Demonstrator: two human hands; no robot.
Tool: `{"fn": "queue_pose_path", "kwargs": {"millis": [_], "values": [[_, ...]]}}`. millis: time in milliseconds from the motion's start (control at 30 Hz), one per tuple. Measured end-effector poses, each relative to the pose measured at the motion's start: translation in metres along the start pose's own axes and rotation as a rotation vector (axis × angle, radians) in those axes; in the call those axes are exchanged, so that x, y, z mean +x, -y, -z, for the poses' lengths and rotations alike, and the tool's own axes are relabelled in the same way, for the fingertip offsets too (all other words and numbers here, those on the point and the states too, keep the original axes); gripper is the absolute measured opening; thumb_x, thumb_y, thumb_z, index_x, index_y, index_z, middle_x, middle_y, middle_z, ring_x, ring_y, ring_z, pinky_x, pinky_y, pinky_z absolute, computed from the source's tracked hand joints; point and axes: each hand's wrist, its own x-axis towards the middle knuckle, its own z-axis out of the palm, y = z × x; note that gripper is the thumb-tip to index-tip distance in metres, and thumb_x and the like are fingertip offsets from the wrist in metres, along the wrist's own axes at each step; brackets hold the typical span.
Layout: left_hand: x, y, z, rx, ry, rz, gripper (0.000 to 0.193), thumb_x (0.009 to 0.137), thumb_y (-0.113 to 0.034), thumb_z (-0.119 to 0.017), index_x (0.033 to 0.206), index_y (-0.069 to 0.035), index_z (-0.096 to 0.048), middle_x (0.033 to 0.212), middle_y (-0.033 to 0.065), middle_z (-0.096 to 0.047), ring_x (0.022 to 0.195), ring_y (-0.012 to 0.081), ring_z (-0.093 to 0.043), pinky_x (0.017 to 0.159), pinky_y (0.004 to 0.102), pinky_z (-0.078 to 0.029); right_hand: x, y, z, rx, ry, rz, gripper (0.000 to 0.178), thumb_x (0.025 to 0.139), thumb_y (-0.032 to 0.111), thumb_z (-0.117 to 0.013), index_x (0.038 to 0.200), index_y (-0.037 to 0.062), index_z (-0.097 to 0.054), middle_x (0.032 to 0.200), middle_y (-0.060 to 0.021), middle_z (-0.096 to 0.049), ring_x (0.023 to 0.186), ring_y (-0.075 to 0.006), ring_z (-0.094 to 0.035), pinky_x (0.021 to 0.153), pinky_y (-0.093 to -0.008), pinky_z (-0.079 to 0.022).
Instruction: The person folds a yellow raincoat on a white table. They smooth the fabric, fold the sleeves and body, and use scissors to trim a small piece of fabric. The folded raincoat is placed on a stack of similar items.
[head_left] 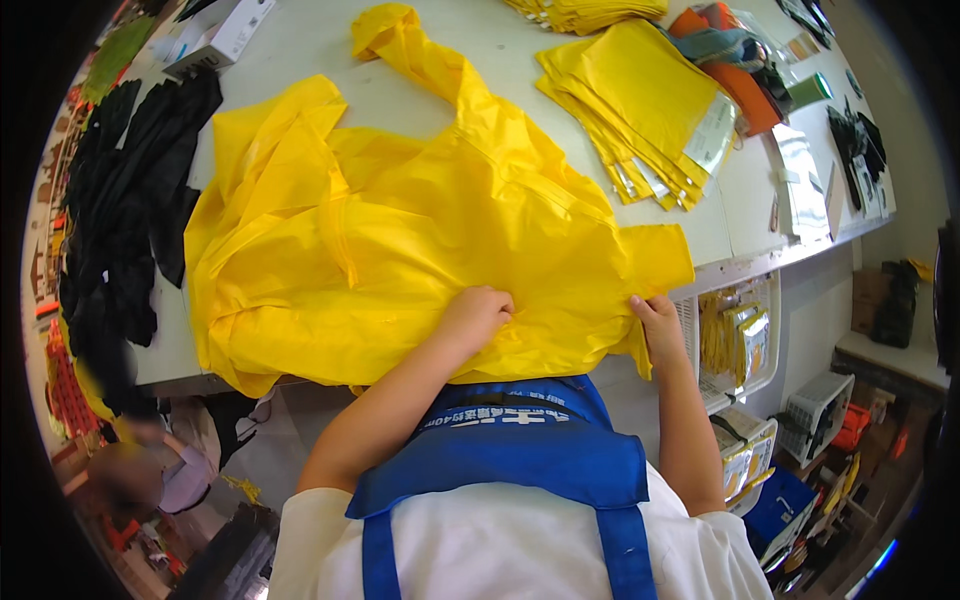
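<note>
A large yellow raincoat [400,230] of smooth, creased fabric lies spread across the white table in front of me, one sleeve-like strip stretching toward the far side. My left hand [478,315] rests on its near part with the fingers curled in, pinching a bit of the fabric. At the near right, my right hand [657,325] holds the coat's edge between thumb and fingers, just below a flap that sticks out to the right. Part of the near hem hangs over the table edge, close to my blue apron [500,465].
Flat folded yellow pieces [640,100] are stacked at the far right, beside orange items [745,95]. Black garments [140,190] lie along the left, near a white box [220,40]. White baskets [775,330] with yellow packets stand below right. A person [150,475] is at lower left.
</note>
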Motion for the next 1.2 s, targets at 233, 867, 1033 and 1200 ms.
{"fn": "queue_pose_path", "kwargs": {"millis": [233,867,1033,1200], "values": [[0.003,0.003,-0.004,0.078,-0.02,-0.069,0.012,0.077,-0.015,-0.069,0.082,-0.006,-0.064,0.085,0.0142,-0.063,0.083,0.033,-0.06,0.073,0.0411,-0.048,0.008,-0.011,-0.009,-0.046,-0.095,0.062,0.025,0.09,0.01,-0.062,0.112,-0.0025,-0.062,0.107,-0.0062,-0.066,0.097,-0.0146,-0.06,0.089,-0.0278,-0.044],[0.013,-0.02,0.029,0.058,-0.252,-0.057,0.026,0.08,-0.026,-0.066,0.098,-0.008,-0.061,0.094,0.0127,-0.065,0.09,0.0324,-0.061,0.077,0.0418,-0.047,0.037,0.089,0.009,-0.349,-0.188,0.371,0.025,0.094,0.012,-0.058,0.116,-0.0006,-0.06,0.106,-0.004,-0.064,0.095,-0.0098,-0.057,0.085,-0.0239,-0.045],[-0.047,0.002,0.071,0.357,-0.392,0.1,0.022,0.082,-0.025,-0.065,0.099,-0.013,-0.062,0.094,0.008,-0.064,0.094,0.0279,-0.059,0.082,0.0431,-0.041,0.087,0.161,0.085,-1.424,-0.61,0.371,0.033,0.09,0.022,-0.063,0.111,-0.0029,-0.059,0.097,-0.0149,-0.064,0.095,-0.0281,-0.06,0.084,-0.0369,-0.047],[-0.085,0.033,0.063,0.356,-0.4,0.213,0.014,0.082,-0.024,-0.065,0.09,-0.013,-0.065,0.086,0.0042,-0.064,0.091,0.0264,-0.058,0.083,0.0417,-0.038,0.058,0.111,-0.066,-1.302,-0.109,0.867,0.047,0.082,0.019,-0.069,0.123,0.004,-0.053,0.119,-0.0186,-0.057,0.112,-0.0382,-0.052,0.097,-0.044,-0.04]]}}
